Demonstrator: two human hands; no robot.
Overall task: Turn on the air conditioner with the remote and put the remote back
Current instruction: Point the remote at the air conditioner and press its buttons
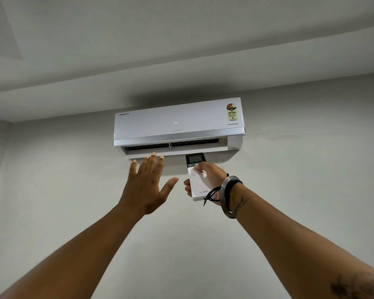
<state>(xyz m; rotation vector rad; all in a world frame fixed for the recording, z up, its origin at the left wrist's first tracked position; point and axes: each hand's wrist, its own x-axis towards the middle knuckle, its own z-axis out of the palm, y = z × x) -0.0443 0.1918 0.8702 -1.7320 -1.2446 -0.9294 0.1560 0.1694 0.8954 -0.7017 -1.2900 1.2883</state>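
Note:
A white wall-mounted air conditioner [178, 124] hangs high on the wall, its bottom flap tilted open and two small lights lit on its front. My right hand [209, 180] holds a white remote [198, 186] with a dark screen end pointed up at the unit; my thumb rests on the buttons just below the screen. My left hand [148, 186] is raised with fingers spread, palm toward the unit, its fingertips just under the open flap and holding nothing.
Plain grey wall [300, 190] runs behind and around the unit, with a stepped ceiling [181, 50] above. Bangles and a black thread [227, 195] sit on my right wrist. No furniture is in view.

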